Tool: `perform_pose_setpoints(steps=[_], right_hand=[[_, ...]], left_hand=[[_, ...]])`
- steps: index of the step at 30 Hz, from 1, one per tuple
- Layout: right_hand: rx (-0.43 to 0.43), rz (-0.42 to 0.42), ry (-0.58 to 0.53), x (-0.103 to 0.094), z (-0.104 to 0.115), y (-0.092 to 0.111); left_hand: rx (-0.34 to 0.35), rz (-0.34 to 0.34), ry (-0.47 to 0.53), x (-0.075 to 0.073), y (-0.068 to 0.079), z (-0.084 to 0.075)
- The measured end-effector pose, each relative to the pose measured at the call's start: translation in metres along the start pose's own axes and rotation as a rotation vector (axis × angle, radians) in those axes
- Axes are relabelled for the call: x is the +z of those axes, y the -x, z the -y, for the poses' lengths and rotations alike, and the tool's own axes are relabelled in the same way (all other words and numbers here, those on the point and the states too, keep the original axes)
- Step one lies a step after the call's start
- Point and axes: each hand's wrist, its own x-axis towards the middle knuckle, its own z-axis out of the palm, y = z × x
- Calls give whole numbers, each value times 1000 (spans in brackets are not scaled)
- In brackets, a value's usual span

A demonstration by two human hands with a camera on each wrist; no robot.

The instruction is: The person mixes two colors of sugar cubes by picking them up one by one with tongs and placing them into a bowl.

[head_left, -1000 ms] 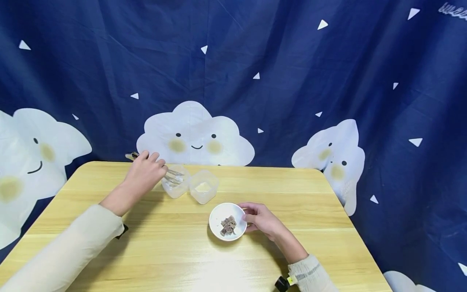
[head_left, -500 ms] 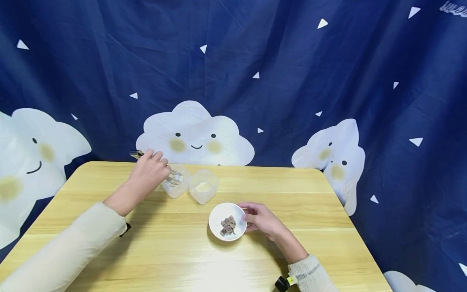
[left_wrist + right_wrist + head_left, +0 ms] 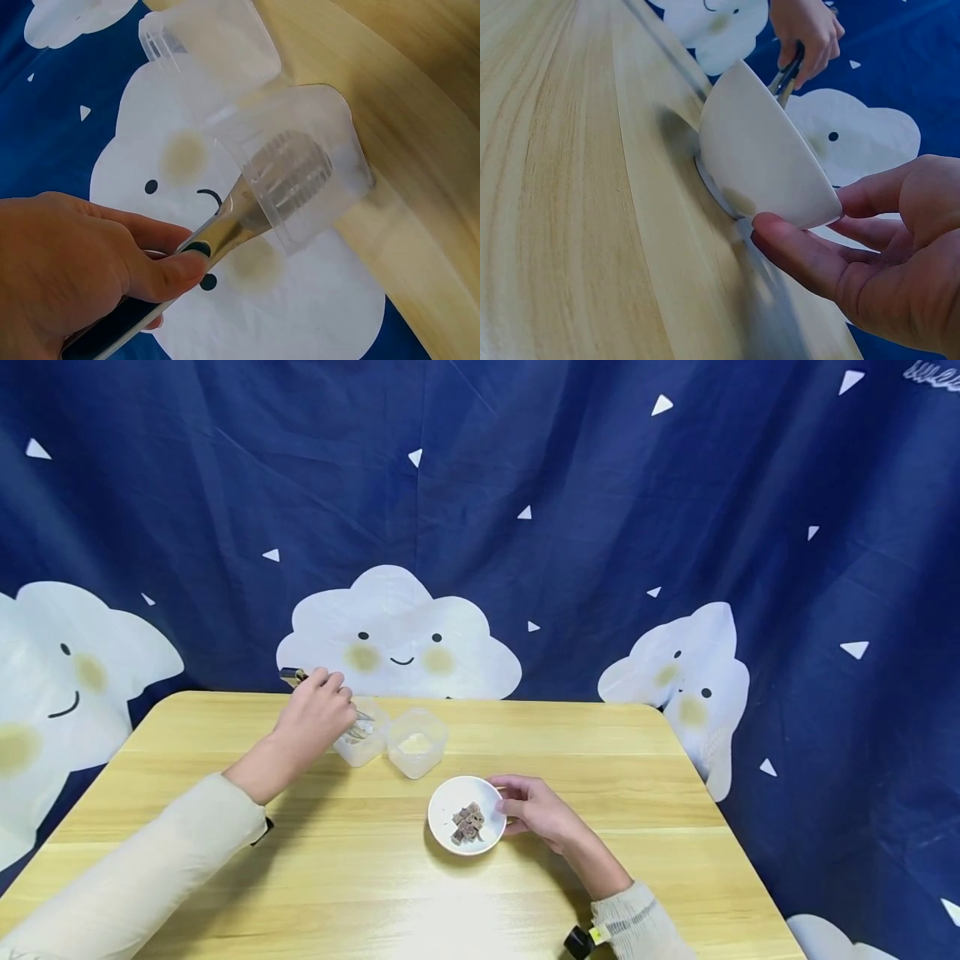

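My left hand (image 3: pixel 313 714) grips a pair of metal tongs (image 3: pixel 229 225) by the dark handle. Their slotted ends reach down into the left translucent plastic container (image 3: pixel 362 758); whether anything is between those ends is hard to tell. Touching that container on its right is a second translucent container (image 3: pixel 416 767) with something pale yellow at the bottom. My right hand (image 3: pixel 542 812) holds a white bowl (image 3: pixel 448 802) by its right side, thumb and fingers against the wall. Several small brown chunks (image 3: pixel 468 823) lie in the bowl, which stands on the table.
The wooden table (image 3: pixel 360 877) has rounded far corners, and both containers stand near its back edge. Behind hangs a dark blue curtain (image 3: pixel 585 460) printed with white clouds and triangles.
My left hand has shifted slightly right and the tongs' spread ends have drawn closer together inside the left container. The right hand and bowl have stayed put.
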Motion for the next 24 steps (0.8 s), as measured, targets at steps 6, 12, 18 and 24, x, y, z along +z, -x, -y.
perform_pose_setpoints(steps=[6, 12, 18, 24], right_hand=[[4, -2, -1, 0, 1, 0], [4, -9, 9, 0, 2, 1], [2, -9, 11, 0, 1, 0], [-7, -3, 11, 0, 0, -1]], left_hand=[[34, 0, -57, -4, -5, -6], [76, 50, -139, -9, -12, -14], [137, 112, -224, -8, -18, -21], [160, 107, -255, -6, -19, -23]])
